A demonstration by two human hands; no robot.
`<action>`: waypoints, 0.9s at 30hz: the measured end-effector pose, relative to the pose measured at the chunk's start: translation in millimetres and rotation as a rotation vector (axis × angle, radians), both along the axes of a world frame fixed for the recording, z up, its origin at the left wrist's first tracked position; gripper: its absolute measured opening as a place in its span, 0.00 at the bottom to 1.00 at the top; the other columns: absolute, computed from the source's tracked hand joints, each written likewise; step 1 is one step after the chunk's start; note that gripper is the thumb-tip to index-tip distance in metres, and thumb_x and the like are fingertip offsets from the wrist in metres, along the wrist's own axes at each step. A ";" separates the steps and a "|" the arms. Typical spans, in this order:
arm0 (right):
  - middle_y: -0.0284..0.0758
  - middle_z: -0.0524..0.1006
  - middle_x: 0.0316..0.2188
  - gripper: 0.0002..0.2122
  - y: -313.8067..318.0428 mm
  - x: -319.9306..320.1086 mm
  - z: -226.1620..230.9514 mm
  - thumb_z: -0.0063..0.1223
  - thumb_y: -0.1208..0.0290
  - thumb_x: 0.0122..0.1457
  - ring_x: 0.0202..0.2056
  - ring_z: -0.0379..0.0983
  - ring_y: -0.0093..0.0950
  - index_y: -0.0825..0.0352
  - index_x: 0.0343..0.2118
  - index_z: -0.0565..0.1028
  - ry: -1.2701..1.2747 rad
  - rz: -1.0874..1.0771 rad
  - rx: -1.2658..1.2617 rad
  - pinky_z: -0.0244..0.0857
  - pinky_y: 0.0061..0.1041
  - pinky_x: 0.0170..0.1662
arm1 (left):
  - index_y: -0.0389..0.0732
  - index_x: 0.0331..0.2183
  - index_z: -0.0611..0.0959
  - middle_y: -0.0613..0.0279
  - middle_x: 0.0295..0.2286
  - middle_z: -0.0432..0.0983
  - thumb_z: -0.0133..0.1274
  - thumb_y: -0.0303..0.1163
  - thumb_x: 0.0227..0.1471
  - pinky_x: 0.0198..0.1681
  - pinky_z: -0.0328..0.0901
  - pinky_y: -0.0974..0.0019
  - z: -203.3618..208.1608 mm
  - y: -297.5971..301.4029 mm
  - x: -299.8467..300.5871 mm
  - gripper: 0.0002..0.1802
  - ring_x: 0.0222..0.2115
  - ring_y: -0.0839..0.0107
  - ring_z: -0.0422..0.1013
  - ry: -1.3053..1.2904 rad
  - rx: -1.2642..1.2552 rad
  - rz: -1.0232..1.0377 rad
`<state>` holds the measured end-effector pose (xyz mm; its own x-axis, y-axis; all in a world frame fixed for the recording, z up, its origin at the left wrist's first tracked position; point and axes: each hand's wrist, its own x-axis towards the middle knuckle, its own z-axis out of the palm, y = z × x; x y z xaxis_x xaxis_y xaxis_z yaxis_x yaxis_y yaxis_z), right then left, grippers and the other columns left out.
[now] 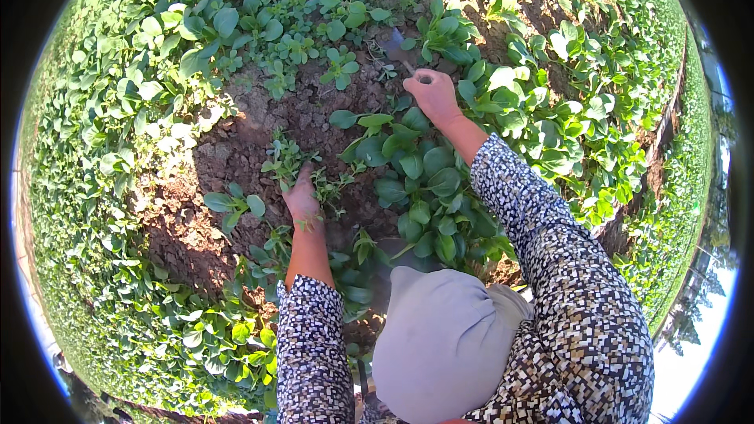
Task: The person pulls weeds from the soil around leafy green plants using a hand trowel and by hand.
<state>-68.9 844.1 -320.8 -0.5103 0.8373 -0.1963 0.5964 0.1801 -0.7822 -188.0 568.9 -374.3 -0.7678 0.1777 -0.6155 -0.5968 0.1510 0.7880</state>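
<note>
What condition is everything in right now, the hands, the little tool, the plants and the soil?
Left hand: closed on a clump of small green weeds, low on the soil.
Right hand: fisted round the handle of a small grey-bladed digging tool, blade tip at the ground.
Broad-leaved green seedlings: rooted, upright.
Brown soil patch: bare, dry, cloddy.
Grey cloth bundle: at the person's front.

— How many hands were in the bed?
— Two: the left hand point(301, 200) and the right hand point(431, 96).
— Tools?
— One small hoe point(399, 49), its blade grey.
— Sleeves?
— Two, both in a speckled print.
— Anything else to count?
— One grey cloth bundle point(444, 338). The leafy plants point(428, 180) were too many to count.
</note>
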 end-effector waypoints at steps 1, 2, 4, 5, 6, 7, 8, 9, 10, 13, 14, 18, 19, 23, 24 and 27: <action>0.45 0.72 0.19 0.13 9.8 -19.9 1.2 0.55 0.60 0.44 0.24 0.69 0.44 0.68 0.21 0.75 0.008 0.019 0.098 0.64 0.34 0.32 | 0.30 0.42 0.79 0.55 0.42 0.74 0.55 0.27 0.50 0.38 0.69 0.65 -10.3 -8.7 -6.5 0.17 0.38 0.66 0.72 -0.012 0.042 0.006; 0.46 0.72 0.19 0.13 15.9 -28.9 0.5 0.55 0.60 0.44 0.25 0.69 0.45 0.67 0.21 0.75 -0.028 0.024 0.082 0.64 0.35 0.32 | 0.30 0.42 0.79 0.55 0.42 0.74 0.55 0.27 0.50 0.38 0.69 0.65 -10.5 -8.7 -9.4 0.16 0.38 0.67 0.72 -0.037 0.085 0.005; 0.46 0.73 0.20 0.13 24.2 -35.2 1.9 0.55 0.60 0.45 0.26 0.70 0.47 0.67 0.21 0.75 -0.103 0.029 0.057 0.65 0.36 0.33 | 0.33 0.47 0.75 0.60 0.43 0.73 0.57 0.24 0.48 0.44 0.64 0.63 -10.4 -8.3 -3.7 0.22 0.39 0.67 0.70 -0.064 0.133 0.039; 0.44 0.72 0.18 0.13 30.7 -15.5 -13.2 0.55 0.61 0.45 0.23 0.69 0.41 0.68 0.21 0.74 -0.085 0.053 0.110 0.64 0.33 0.31 | 0.33 0.48 0.74 0.60 0.44 0.73 0.57 0.24 0.48 0.44 0.64 0.63 -2.5 8.1 5.0 0.23 0.39 0.67 0.70 -0.060 0.167 0.044; 0.42 0.72 0.17 0.13 30.0 -4.4 -12.7 0.55 0.61 0.45 0.22 0.68 0.38 0.69 0.21 0.74 -0.061 0.048 0.066 0.63 0.32 0.31 | 0.33 0.48 0.74 0.60 0.44 0.73 0.57 0.24 0.48 0.45 0.64 0.64 2.6 9.7 7.0 0.23 0.40 0.67 0.70 -0.044 0.176 0.065; 0.41 0.71 0.16 0.13 10.6 -13.4 -7.8 0.55 0.62 0.45 0.20 0.67 0.35 0.69 0.20 0.73 0.001 0.083 -0.007 0.63 0.31 0.30 | 0.33 0.48 0.74 0.61 0.44 0.73 0.57 0.23 0.48 0.46 0.63 0.64 -25.1 -23.7 -13.9 0.23 0.41 0.68 0.69 0.035 0.157 0.025; 0.39 0.70 0.15 0.13 5.4 6.3 -8.9 0.56 0.62 0.45 0.19 0.66 0.32 0.70 0.20 0.73 0.006 0.077 -0.056 0.62 0.29 0.29 | 0.33 0.48 0.74 0.61 0.44 0.73 0.57 0.23 0.48 0.46 0.63 0.64 -30.2 -23.0 -10.7 0.23 0.41 0.68 0.69 0.011 0.141 0.008; 0.38 0.69 0.15 0.13 -2.0 24.8 -7.1 0.56 0.63 0.44 0.19 0.64 0.30 0.70 0.19 0.72 0.018 0.086 -0.120 0.62 0.28 0.29 | 0.33 0.48 0.74 0.61 0.44 0.73 0.57 0.23 0.48 0.46 0.63 0.64 -30.9 -21.8 -8.6 0.23 0.41 0.68 0.70 -0.011 0.123 -0.012; 0.37 0.68 0.14 0.13 -9.2 38.5 -1.5 0.56 0.63 0.44 0.19 0.63 0.28 0.70 0.19 0.72 0.037 0.097 -0.183 0.61 0.27 0.28 | 0.33 0.48 0.75 0.61 0.44 0.73 0.57 0.23 0.48 0.46 0.63 0.64 -30.7 -22.0 -8.2 0.22 0.41 0.68 0.70 -0.027 0.105 -0.031; 0.37 0.69 0.14 0.13 -14.8 20.4 11.5 0.56 0.63 0.44 0.19 0.63 0.28 0.70 0.18 0.72 0.048 0.183 -0.124 0.61 0.27 0.28 | 0.33 0.46 0.76 0.61 0.42 0.75 0.57 0.24 0.48 0.46 0.63 0.64 -45.5 -36.9 -13.3 0.21 0.40 0.68 0.70 0.152 0.089 -0.109; 0.38 0.69 0.14 0.13 -14.1 5.6 13.4 0.56 0.63 0.44 0.19 0.65 0.29 0.69 0.18 0.72 0.038 0.215 -0.057 0.61 0.27 0.29 | 0.33 0.46 0.76 0.61 0.42 0.75 0.57 0.25 0.48 0.46 0.63 0.64 -51.8 -40.2 -15.1 0.21 0.40 0.68 0.70 0.216 0.103 -0.159; 0.44 0.72 0.18 0.12 2.9 -31.7 -11.8 0.56 0.60 0.44 0.21 0.68 0.38 0.66 0.21 0.75 0.039 0.120 0.075 0.63 0.30 0.30 | 0.33 0.46 0.76 0.61 0.41 0.75 0.57 0.25 0.48 0.46 0.63 0.64 -24.2 -8.1 -3.5 0.20 0.39 0.68 0.70 0.099 0.128 -0.107; 0.40 0.73 0.18 0.11 6.9 -22.0 -16.1 0.57 0.63 0.44 0.21 0.68 0.33 0.67 0.20 0.74 0.046 0.078 -0.065 0.62 0.29 0.29 | 0.33 0.46 0.76 0.61 0.41 0.75 0.57 0.25 0.48 0.46 0.63 0.64 -14.2 2.2 3.7 0.20 0.39 0.68 0.70 0.102 0.131 -0.082; 0.28 0.71 0.17 0.08 -9.4 -1.2 -1.5 0.58 0.71 0.45 0.22 0.65 0.17 0.68 0.17 0.73 0.434 -0.034 -0.773 0.58 0.21 0.27 | 0.33 0.46 0.76 0.62 0.42 0.75 0.58 0.25 0.48 0.46 0.63 0.64 -9.5 -14.1 -5.1 0.21 0.39 0.69 0.69 0.015 0.117 -0.021; 0.28 0.70 0.17 0.09 -16.2 3.2 2.3 0.58 0.71 0.45 0.21 0.65 0.17 0.68 0.16 0.72 0.355 0.048 -0.591 0.58 0.21 0.26 | 0.33 0.46 0.76 0.62 0.42 0.74 0.58 0.25 0.48 0.46 0.63 0.65 -9.4 -16.5 -8.4 0.21 0.40 0.69 0.69 -0.021 0.137 -0.003; 0.31 0.70 0.15 0.11 -24.4 15.6 12.6 0.56 0.68 0.46 0.20 0.66 0.24 0.69 0.15 0.70 0.137 0.231 -0.216 0.60 0.25 0.28 | 0.33 0.44 0.77 0.62 0.41 0.75 0.59 0.26 0.47 0.45 0.63 0.65 -18.2 -14.4 -5.2 0.20 0.39 0.69 0.70 0.059 0.091 -0.054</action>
<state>-53.4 819.7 -308.2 -0.7152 0.6433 -0.2730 0.4457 0.1191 -0.8872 -193.2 554.5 -392.5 -0.7898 0.2726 -0.5494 -0.5423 0.1082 0.8332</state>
